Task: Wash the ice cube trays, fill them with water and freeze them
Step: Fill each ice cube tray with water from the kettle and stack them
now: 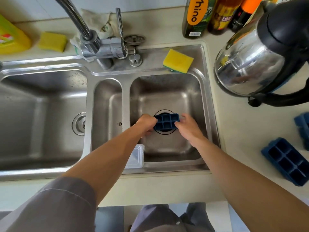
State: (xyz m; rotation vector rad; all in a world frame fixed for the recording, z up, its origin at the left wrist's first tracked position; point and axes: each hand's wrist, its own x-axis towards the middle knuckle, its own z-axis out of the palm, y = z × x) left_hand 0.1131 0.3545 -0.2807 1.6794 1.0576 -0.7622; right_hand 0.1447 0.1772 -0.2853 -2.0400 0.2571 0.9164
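A small dark blue ice cube tray [166, 122] is held over the drain of the right sink basin [168, 91]. My left hand [147, 123] grips its left end, fingers curled round the edge. My right hand [188, 127] holds its right end, thumb on the rim. A second blue tray [286, 160] lies on the counter at the right, cavities up. A third blue tray [303, 126] sits behind it, cut off by the frame edge. The faucet [78, 17] spout points away to the left; no water runs.
A yellow sponge [178, 61] lies on the sink's back ledge, another [52, 41] on the counter by a yellow detergent bottle [11, 37]. A steel kettle [260, 54] and bottles [196, 17] stand at the right. A clear plastic lid [136, 156] leans in the basin's near corner.
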